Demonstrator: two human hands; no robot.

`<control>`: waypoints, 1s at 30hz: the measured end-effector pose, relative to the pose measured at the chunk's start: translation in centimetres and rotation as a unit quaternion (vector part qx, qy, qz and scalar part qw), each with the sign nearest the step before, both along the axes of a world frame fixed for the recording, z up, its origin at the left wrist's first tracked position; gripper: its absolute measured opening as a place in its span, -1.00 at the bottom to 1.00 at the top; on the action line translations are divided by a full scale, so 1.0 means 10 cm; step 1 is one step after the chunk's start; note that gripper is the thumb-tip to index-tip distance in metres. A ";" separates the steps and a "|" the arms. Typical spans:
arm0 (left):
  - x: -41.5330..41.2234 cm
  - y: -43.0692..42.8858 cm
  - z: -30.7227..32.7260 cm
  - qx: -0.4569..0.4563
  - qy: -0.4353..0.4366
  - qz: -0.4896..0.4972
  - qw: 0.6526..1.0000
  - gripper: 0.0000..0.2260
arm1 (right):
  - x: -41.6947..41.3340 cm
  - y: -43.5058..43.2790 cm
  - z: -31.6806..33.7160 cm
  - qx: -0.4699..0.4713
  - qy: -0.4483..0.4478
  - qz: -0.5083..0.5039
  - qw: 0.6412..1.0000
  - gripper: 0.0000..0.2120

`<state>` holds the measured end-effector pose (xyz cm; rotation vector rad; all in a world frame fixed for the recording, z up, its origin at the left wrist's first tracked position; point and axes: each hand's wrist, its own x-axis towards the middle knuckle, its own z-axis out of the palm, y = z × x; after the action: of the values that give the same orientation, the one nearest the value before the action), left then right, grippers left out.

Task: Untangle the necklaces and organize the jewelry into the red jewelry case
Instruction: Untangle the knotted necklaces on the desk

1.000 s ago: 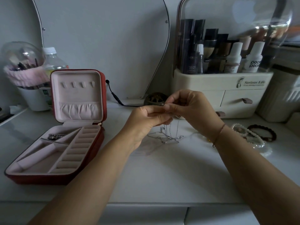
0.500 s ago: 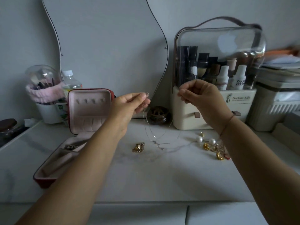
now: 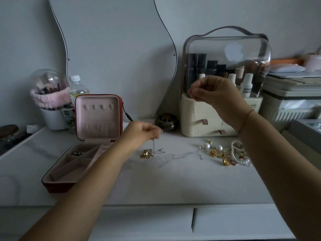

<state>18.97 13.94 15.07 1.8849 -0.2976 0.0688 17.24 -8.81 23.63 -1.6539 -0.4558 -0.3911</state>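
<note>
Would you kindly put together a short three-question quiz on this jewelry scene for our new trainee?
1. True or false: the red jewelry case is shut.
2. What does the left hand pinch? A. a thin silver chain B. a pearl bracelet C. a bottle cap
3. Fill in: the pile of pearls and gold pieces lies on the ___ side of the tabletop.
Key: 1 false (its lid stands open); 2 A; 3 right.
</note>
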 end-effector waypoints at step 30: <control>0.33 -0.66 -0.45 -0.092 0.127 -0.088 0.984 -0.78 | -0.86 0.00 -1.26 -0.360 0.092 -0.204 0.906 -0.82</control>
<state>22.24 7.38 10.61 1.6559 -0.2716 -0.2535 8.68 -8.77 11.06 -2.5004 -0.0945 -0.3891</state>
